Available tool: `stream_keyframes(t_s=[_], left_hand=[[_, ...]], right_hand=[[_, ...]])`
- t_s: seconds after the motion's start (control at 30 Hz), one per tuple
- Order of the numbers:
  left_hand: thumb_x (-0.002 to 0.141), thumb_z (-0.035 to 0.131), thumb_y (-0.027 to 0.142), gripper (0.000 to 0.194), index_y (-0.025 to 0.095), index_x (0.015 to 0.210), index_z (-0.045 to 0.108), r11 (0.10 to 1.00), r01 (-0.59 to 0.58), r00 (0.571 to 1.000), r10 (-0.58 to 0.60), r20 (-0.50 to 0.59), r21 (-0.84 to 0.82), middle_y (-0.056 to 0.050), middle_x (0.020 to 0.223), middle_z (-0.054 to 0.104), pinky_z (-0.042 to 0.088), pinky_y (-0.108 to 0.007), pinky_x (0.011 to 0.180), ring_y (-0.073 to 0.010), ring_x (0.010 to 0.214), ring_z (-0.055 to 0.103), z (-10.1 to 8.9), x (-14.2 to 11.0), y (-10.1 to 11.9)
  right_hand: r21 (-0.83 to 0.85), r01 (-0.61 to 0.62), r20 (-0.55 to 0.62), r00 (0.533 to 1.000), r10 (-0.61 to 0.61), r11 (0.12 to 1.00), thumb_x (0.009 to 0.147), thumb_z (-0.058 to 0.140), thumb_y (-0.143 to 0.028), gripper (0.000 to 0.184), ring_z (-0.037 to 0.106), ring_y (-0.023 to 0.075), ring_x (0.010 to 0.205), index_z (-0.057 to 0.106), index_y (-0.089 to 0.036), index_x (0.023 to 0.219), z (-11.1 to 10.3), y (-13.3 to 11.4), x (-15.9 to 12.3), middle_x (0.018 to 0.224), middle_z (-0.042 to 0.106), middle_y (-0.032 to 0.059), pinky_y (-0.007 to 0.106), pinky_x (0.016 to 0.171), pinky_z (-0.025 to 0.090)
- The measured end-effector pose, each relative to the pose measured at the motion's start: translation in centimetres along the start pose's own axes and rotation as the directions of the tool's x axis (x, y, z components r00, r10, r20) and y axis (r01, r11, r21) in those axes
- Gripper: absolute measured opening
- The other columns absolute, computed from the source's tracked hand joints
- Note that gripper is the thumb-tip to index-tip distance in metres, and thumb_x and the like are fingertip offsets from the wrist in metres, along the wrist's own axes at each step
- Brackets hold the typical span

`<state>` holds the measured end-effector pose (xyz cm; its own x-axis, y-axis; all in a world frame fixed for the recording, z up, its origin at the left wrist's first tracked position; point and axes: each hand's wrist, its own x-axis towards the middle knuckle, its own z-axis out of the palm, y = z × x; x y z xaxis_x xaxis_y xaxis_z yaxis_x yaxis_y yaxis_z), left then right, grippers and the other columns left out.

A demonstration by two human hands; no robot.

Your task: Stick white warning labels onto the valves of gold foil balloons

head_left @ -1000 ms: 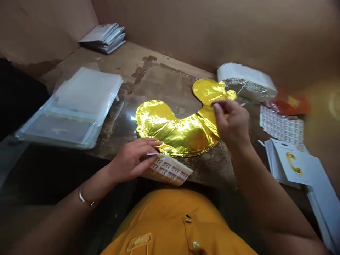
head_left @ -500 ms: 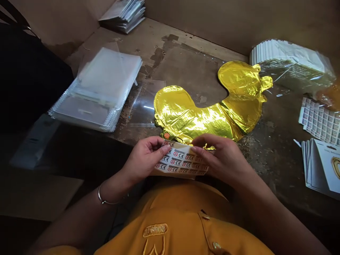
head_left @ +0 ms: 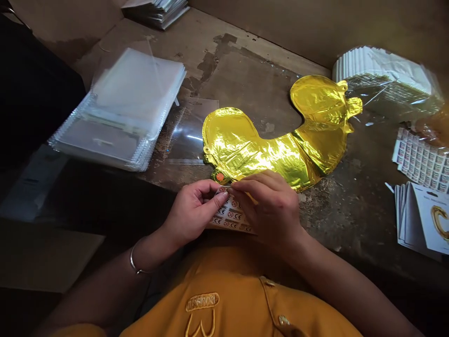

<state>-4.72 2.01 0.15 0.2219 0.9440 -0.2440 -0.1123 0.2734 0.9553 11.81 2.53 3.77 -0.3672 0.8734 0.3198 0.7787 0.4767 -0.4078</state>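
My left hand [head_left: 196, 208] pinches a sheet of CE stickers [head_left: 229, 215] between thumb and fingers, close to my body at the table's front edge. My right hand [head_left: 271, 206] reaches across the sheet, thumb and fingertips closed at its top edge beside my left thumb. It covers the sheet's right part; whether a single sticker is between its fingertips I cannot tell. Just beyond both hands lies a flat gold foil balloon [head_left: 273, 145], curved, with small tabs at its ends. A round orange sticker [head_left: 220, 177] is on its near left tab.
Clear plastic sleeves [head_left: 129, 107] are stacked at left, with one loose sleeve [head_left: 185, 133] beside the balloon. A bundle of white folded cards [head_left: 386, 75] in clear film stands back right. More sticker sheets [head_left: 423, 157] and folded printed cards [head_left: 421, 217] lie at right.
My right hand has moved left along the sticker sheet, from its right part to the top edge near my left thumb. My left hand keeps its hold. The view has shifted slightly.
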Motion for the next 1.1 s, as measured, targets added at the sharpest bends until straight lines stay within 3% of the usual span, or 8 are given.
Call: stream_keyframes(t_s=[0.2, 0.43, 0.6, 0.67, 0.77, 0.87, 0.97, 1.1], left_hand=[[0.076, 0.071, 0.029, 0.016, 0.014, 0.076, 0.067, 0.998, 0.030, 1.000, -0.030, 0.000, -0.057, -0.001, 0.070, 0.066, 0.049, -0.020, 0.060, -0.0105, 0.063, 0.057, 0.0, 0.0, -0.1], [0.079, 0.070, 0.028, 0.016, 0.013, 0.074, 0.064, 0.986, 0.093, 0.995, -0.089, 0.036, -0.139, 0.002, 0.067, 0.062, 0.045, -0.016, 0.058, -0.0071, 0.061, 0.053, -0.1, 0.0, -0.4], [0.079, 0.069, 0.025, 0.013, 0.014, 0.074, 0.065, 0.977, 0.084, 0.996, -0.077, 0.047, -0.194, 0.003, 0.067, 0.064, 0.045, -0.014, 0.058, -0.0056, 0.060, 0.054, -0.1, 0.0, -0.4], [0.079, 0.069, 0.025, 0.013, 0.014, 0.074, 0.065, 0.975, 0.078, 0.997, -0.070, 0.046, -0.207, 0.003, 0.067, 0.065, 0.046, -0.014, 0.059, -0.0056, 0.060, 0.055, -0.1, 0.1, -0.4], [0.078, 0.070, 0.025, 0.014, 0.014, 0.072, 0.064, 0.976, 0.097, 0.995, -0.092, 0.034, -0.197, 0.003, 0.066, 0.064, 0.046, -0.015, 0.058, -0.0059, 0.060, 0.055, -0.1, 0.1, -0.3], [0.078, 0.069, 0.025, 0.014, 0.013, 0.072, 0.064, 0.976, 0.109, 0.994, -0.104, 0.035, -0.187, 0.003, 0.066, 0.064, 0.046, -0.016, 0.057, -0.0070, 0.060, 0.055, -0.1, 0.1, -0.4], [0.078, 0.069, 0.025, 0.012, 0.013, 0.075, 0.065, 0.980, 0.105, 0.994, -0.101, 0.035, -0.170, 0.002, 0.068, 0.064, 0.047, -0.017, 0.060, -0.0079, 0.063, 0.056, -0.1, 0.1, -0.5], [0.078, 0.068, 0.025, 0.013, 0.013, 0.074, 0.064, 0.982, 0.114, 0.993, -0.110, 0.034, -0.152, 0.002, 0.067, 0.063, 0.045, -0.017, 0.058, -0.0074, 0.060, 0.054, 0.0, 0.1, -0.5]], right_hand=[[-0.199, 0.249, -0.028, 0.965, -0.260, 0.948, 0.087, 0.057, -0.020, 0.011, 0.059, 0.0170, 0.074, 0.065, -0.021, 0.095, 0.3, 0.6, -0.9, 0.086, 0.072, 0.0025, 0.033, 0.069, 0.038], [-0.227, 0.327, -0.104, 0.928, -0.357, 0.917, 0.086, 0.058, -0.017, 0.005, 0.057, 0.0148, 0.067, 0.062, -0.016, 0.087, 1.0, 1.0, -0.4, 0.075, 0.068, 0.0024, 0.032, 0.067, 0.039], [-0.197, 0.426, -0.078, 0.891, -0.447, 0.883, 0.083, 0.060, -0.014, 0.008, 0.058, 0.0178, 0.075, 0.062, -0.012, 0.092, 1.1, 0.9, -0.4, 0.083, 0.069, 0.0067, 0.033, 0.071, 0.042], [-0.142, 0.393, -0.068, 0.912, -0.405, 0.908, 0.084, 0.060, -0.014, 0.007, 0.057, 0.0174, 0.075, 0.061, -0.014, 0.090, 1.0, 0.7, -0.5, 0.083, 0.069, 0.0058, 0.033, 0.071, 0.042], [-0.066, 0.217, -0.113, 0.968, -0.223, 0.974, 0.085, 0.061, -0.017, 0.006, 0.058, 0.0179, 0.080, 0.061, -0.015, 0.091, 0.8, 0.4, -0.3, 0.086, 0.068, 0.0064, 0.034, 0.077, 0.044], [-0.037, 0.103, -0.093, 0.990, -0.106, 0.994, 0.085, 0.062, -0.023, 0.014, 0.058, 0.0196, 0.084, 0.063, -0.014, 0.097, 0.6, 0.2, 0.2, 0.089, 0.069, 0.0085, 0.034, 0.079, 0.047], [-0.015, 0.101, -0.050, 0.994, -0.101, 0.995, 0.085, 0.062, -0.021, 0.008, 0.057, 0.0180, 0.078, 0.067, -0.018, 0.091, 0.7, 0.2, 0.4, 0.084, 0.070, 0.0048, 0.033, 0.075, 0.047], [-0.055, 0.156, -0.107, 0.981, -0.162, 0.986, 0.084, 0.062, -0.017, 0.004, 0.056, 0.0165, 0.076, 0.066, -0.019, 0.084, 0.9, 0.4, 0.0, 0.081, 0.071, 0.0028, 0.032, 0.073, 0.045]])
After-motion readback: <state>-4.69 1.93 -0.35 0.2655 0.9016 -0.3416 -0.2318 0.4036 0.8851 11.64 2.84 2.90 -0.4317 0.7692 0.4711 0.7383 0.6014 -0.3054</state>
